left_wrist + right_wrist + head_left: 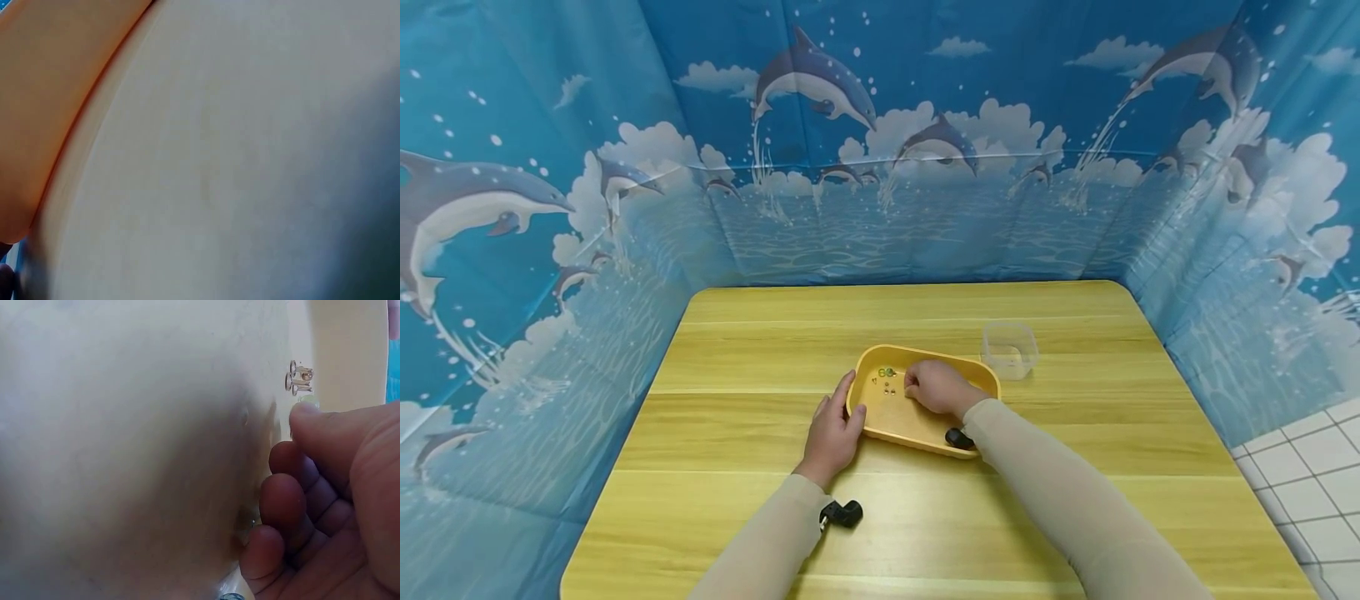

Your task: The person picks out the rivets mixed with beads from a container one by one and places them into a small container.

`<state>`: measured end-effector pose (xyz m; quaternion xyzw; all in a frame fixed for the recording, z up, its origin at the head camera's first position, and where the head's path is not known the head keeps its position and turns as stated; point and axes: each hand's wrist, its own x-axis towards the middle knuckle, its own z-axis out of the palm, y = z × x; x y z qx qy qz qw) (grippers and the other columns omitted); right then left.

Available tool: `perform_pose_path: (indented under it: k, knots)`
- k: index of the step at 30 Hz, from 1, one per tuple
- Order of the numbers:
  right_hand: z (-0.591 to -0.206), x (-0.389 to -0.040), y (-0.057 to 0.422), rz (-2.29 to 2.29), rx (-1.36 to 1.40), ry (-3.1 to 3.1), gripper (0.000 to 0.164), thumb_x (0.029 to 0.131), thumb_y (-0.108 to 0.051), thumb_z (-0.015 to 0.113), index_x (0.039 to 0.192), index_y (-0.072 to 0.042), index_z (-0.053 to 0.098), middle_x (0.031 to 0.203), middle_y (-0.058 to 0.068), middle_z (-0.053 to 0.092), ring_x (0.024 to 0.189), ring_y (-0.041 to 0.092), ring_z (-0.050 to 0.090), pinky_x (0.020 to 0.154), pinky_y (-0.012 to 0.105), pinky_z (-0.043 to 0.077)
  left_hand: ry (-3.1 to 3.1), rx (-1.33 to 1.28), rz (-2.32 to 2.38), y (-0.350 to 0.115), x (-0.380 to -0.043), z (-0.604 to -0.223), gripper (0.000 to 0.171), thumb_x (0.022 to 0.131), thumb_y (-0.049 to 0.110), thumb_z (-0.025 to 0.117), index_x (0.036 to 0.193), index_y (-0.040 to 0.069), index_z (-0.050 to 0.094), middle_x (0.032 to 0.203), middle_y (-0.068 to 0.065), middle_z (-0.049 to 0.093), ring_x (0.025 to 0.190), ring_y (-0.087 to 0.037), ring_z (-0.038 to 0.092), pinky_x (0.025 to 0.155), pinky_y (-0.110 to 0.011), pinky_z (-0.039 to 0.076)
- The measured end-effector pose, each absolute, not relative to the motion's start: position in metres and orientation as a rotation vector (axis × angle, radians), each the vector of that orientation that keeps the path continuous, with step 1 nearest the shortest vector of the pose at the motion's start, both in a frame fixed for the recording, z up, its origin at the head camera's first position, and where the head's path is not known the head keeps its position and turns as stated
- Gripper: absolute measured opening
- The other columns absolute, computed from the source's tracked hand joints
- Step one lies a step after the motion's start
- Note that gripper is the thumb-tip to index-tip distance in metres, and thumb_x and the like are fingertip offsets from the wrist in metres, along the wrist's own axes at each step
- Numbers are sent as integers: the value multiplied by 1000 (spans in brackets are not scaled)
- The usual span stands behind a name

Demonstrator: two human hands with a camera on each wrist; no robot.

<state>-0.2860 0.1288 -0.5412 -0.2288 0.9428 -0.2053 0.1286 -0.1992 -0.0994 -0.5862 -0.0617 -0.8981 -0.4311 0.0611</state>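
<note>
A shallow yellow tray (917, 432) sits on the table, turned slightly. My left hand (833, 437) holds its left end, the fingers along the outside and the thumb at the rim; the tray's outer wall (62, 75) fills the left wrist view's upper left. Inside the tray, my right hand (942, 387) has its fingers curled and its fingertips low over the floor. Beside the right thumb lie several small gold thumbtack-like pieces (299, 378), with round heads and short stems. A pale green rounded piece (309, 399) shows behind the thumb tip. I cannot tell what the right fingertips hold.
A clear square plastic container (1009, 354) stands behind the tray's right end, with small bits at its bottom. Small greenish round pieces (886, 372) lie near the tray's far left. The wooden table (737, 358) meets a dolphin-print curtain (880, 225) at the back.
</note>
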Motion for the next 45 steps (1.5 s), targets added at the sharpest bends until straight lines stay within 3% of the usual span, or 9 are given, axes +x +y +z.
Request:
perform_pose_path:
  k: [18,29,31,33,37,38,41,45]
  knots:
    - [-520,-289,132,-764,-626,2704,13,106,-21,63,95,-17,70,91,-1,68,83,17,58,79,33,51,-2706,-195,-1302,-100,-200,-585,62,107,31,56,165,24,37,153,-11,60,140,-37,58,132,-54,25]
    - [-493,-289,141,-827,-588,2650,18,107,-23,63,109,-8,73,98,8,74,74,15,56,68,30,49,-2691,-186,-1321,-100,-199,-587,64,107,32,57,166,24,35,158,-8,56,145,-40,52,131,-56,27]
    - [-490,-289,145,-855,-575,2628,18,108,-23,62,111,-8,72,99,10,74,73,17,57,67,31,49,-2676,-215,-1309,-100,-199,-588,62,107,30,57,165,24,38,150,-10,63,138,-37,59,130,-56,28]
    - [-488,-291,149,-874,-557,2615,17,108,-24,61,112,-10,70,100,12,74,71,19,59,66,32,50,-2668,-238,-1301,-101,-200,-589,59,107,30,57,164,25,40,131,-14,72,125,-35,64,130,-56,29]
    - [-483,-296,159,-893,-532,2638,17,109,-25,59,113,-12,69,104,14,73,73,21,60,69,34,51,-2678,-247,-1314,-101,-200,-589,57,107,33,57,162,26,43,98,-18,69,106,-35,64,130,-55,29]
    - [-481,-297,162,-898,-526,2653,17,109,-25,59,114,-13,69,106,14,73,75,21,60,71,35,51,-2688,-245,-1320,-102,-200,-589,58,107,34,57,163,27,42,98,-18,69,108,-35,64,130,-55,28]
    - [-476,-300,173,-918,-494,2693,18,110,-25,58,115,-12,69,108,13,73,82,21,59,77,37,50,-2701,-258,-1340,-102,-200,-588,63,105,37,62,163,26,40,129,-15,72,128,-38,63,132,-56,22]
    - [-470,-305,189,-927,-444,2736,21,110,-24,58,119,-10,70,110,11,72,88,22,61,81,39,52,-2722,-286,-1360,-103,-201,-589,76,99,41,70,165,25,36,156,-9,57,142,-35,56,133,-55,16]
